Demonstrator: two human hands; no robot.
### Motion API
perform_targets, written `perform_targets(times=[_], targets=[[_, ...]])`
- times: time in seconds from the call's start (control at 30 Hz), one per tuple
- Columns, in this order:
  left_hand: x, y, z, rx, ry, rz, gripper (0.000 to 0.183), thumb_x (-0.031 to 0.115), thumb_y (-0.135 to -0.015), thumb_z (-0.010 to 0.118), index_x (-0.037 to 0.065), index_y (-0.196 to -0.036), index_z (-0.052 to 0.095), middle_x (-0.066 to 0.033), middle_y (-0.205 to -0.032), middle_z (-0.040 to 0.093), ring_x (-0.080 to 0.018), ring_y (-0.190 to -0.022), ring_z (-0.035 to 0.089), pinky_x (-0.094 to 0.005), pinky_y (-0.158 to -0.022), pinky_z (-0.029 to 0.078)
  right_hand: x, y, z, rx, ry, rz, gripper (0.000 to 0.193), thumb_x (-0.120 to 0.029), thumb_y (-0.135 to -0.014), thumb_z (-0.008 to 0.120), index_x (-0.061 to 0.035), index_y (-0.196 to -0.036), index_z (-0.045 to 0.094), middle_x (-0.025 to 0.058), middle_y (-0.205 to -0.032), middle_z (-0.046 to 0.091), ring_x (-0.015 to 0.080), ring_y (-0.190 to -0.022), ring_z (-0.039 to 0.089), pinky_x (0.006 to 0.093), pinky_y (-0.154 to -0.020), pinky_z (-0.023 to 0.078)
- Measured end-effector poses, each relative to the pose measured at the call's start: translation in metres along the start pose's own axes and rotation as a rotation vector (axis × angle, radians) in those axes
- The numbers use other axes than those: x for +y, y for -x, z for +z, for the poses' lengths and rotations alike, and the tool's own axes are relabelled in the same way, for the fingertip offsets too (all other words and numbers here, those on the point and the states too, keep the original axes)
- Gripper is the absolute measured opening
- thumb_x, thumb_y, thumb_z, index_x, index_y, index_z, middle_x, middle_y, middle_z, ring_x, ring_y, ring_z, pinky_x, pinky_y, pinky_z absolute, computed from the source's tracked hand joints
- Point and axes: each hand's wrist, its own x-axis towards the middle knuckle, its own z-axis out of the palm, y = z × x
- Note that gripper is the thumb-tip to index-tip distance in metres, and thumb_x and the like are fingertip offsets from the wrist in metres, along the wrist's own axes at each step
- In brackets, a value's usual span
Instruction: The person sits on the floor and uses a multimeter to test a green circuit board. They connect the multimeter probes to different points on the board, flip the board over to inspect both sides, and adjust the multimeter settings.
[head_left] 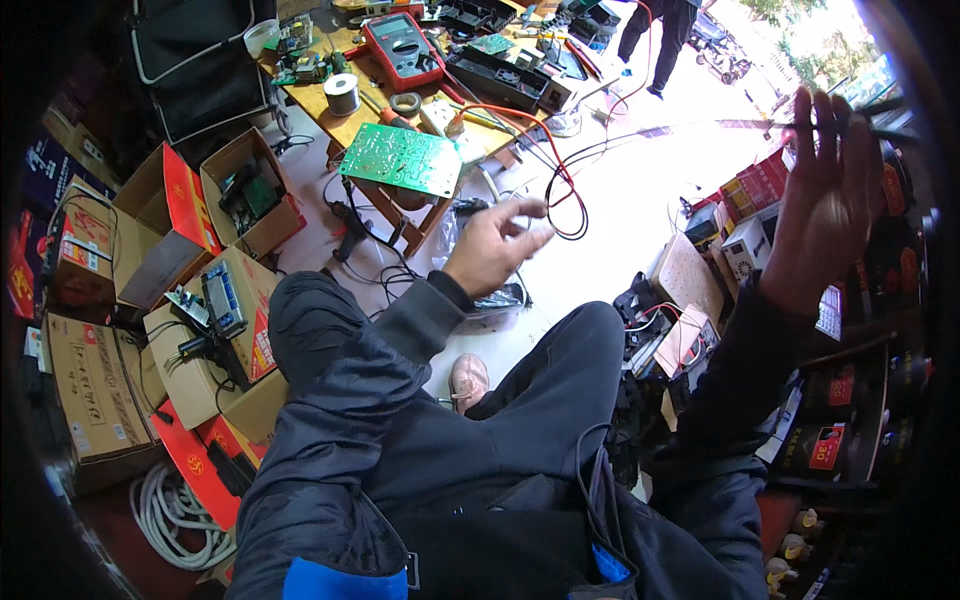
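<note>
Hands (495, 248) (828, 205) apart, left near circuit board (402, 160)

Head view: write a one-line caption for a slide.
Left hand near looped red and black leads, right hand raised, before a workbench with green circuit board, solder spool and red multimeter.

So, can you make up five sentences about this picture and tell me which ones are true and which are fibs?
1. The left hand is nearer the green circuit board than the right hand is. True.
2. The multimeter is all blue. False: the multimeter has a red casing.
3. A spool stands on the table. True.
4. The pale coiled cable is on the table. False: the pale coiled cable lies at the lower left.
5. The shoe is pinkish. True.
</note>
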Motion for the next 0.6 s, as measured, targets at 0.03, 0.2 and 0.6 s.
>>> perform_targets(times=[0.03, 0.2, 0.6], targets=[[0.008, -0.011, 0.003, 0.053, 0.111, 0.054, 0.058, 0.028, -0.095, 0.075, -0.003, -0.141, 0.057, -0.0111, -0.107, 0.070, -0.0159, -0.086, 0.071, -0.0291, -0.072, 0.059, 0.005, -0.006, 0.004, 0.054, 0.020, -0.002, 0.026, -0.011, -0.106, 0.056, 0.0022, -0.127, 0.064, 0.0253, -0.129, 0.065, 0.0370, -0.125, 0.064, 0.0625, -0.114, 0.046], [0.046, -0.069, 0.001, 0.076, 0.514, -0.201, 0.040, 0.031, -0.105, 0.063, 0.006, -0.135, 0.056, -0.0005, -0.083, 0.059, -0.0093, -0.063, 0.054, -0.0250, -0.057, 0.047, 0.028, -0.032, 0.027, 0.060, -0.057, 0.060, 0.025, -0.005, -0.107, 0.052, 0.0034, -0.127, 0.063, 0.0265, -0.122, 0.069, 0.0381, -0.120, 0.068, 0.0579, -0.108, 0.053], [0.060, -0.074, -0.009, 0.127, 0.546, -0.138, 0.041, 0.041, -0.109, 0.054, 0.005, -0.116, 0.072, -0.0053, -0.099, 0.063, -0.0161, -0.087, 0.063, -0.0323, -0.080, 0.059, 0.102, -0.091, -0.021, 0.293, 0.205, -0.023, 0.015, 0.003, -0.101, 0.061, 0.0060, -0.115, 0.062, 0.0206, -0.107, 0.073, 0.0283, -0.100, 0.075, 0.0395, -0.092, 0.063]])
